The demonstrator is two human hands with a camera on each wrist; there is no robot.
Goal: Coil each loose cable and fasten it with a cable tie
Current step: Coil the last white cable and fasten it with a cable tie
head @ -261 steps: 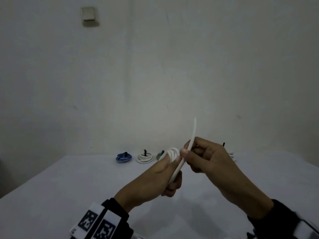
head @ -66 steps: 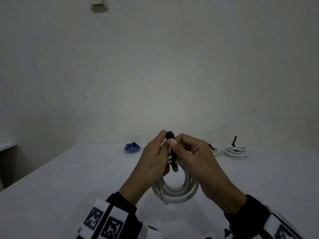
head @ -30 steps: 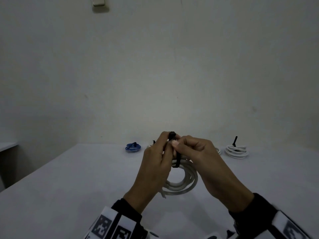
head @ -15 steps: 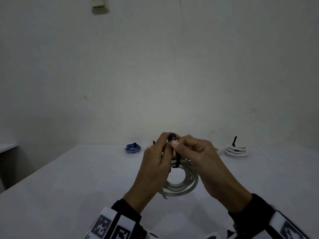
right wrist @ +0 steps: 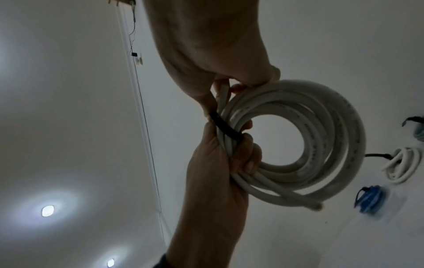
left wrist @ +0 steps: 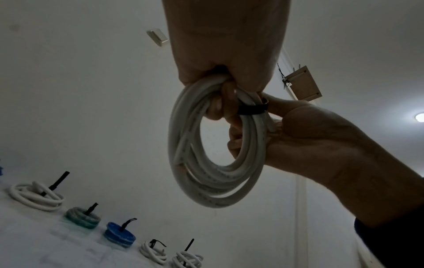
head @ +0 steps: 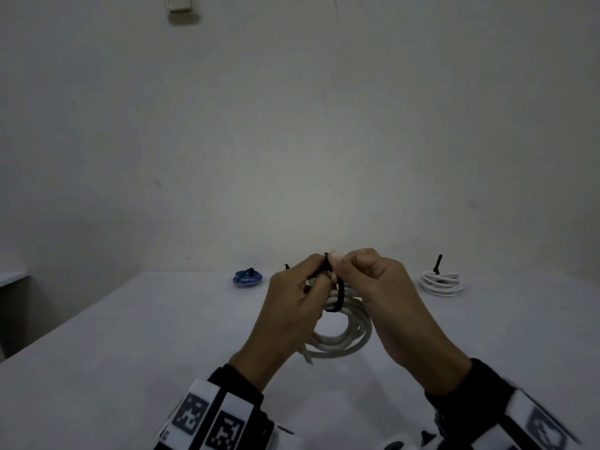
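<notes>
White cable coil [head: 344, 332] hangs above the table [head: 130, 352], both hands' fingers [head: 311, 271] pinching its black tie [head: 339, 295].

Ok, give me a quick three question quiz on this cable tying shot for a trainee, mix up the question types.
1. True or false: the black cable tie is looped around the white cable coil.
2. The left hand grips: A) the coil, B) the blue coil, C) nothing?
3. Fill in: the right hand pinches the tie's ____ end.

Key: 1 true; 2 A; 3 upper.
</notes>
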